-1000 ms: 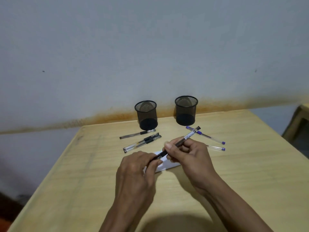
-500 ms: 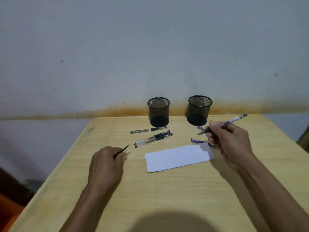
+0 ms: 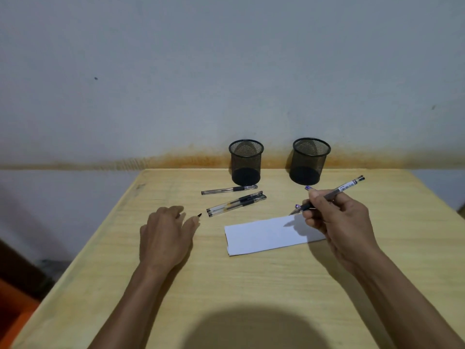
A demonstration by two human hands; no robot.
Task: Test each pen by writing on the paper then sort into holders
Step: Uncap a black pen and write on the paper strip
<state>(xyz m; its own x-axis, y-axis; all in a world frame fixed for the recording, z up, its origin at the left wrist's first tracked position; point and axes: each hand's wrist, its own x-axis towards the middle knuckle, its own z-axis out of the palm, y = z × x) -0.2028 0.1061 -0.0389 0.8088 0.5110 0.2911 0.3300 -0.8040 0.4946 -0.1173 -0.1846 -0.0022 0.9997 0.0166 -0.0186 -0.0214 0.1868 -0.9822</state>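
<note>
Pen [image 3: 329,195]: uncapped, pinched in right hand [image 3: 339,217], tip at far edge of paper [image 3: 271,235], which lies just left of that hand. Left hand [image 3: 164,235]: curled on surface [image 3: 251,285], holds black cap [image 3: 199,215]. 3 pens [image 3: 236,201] beyond it; 2 mesh holders [image 3: 246,162] further back.

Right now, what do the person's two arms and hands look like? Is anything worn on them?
Both forearms are bare from the picture's lower edge up to the hands: no sleeves show. The left hand and the right hand wear no gloves. No watch, bracelet or ring is visible on the wrists or the fingers. The fingernails look short and plain. No markings show.
</note>
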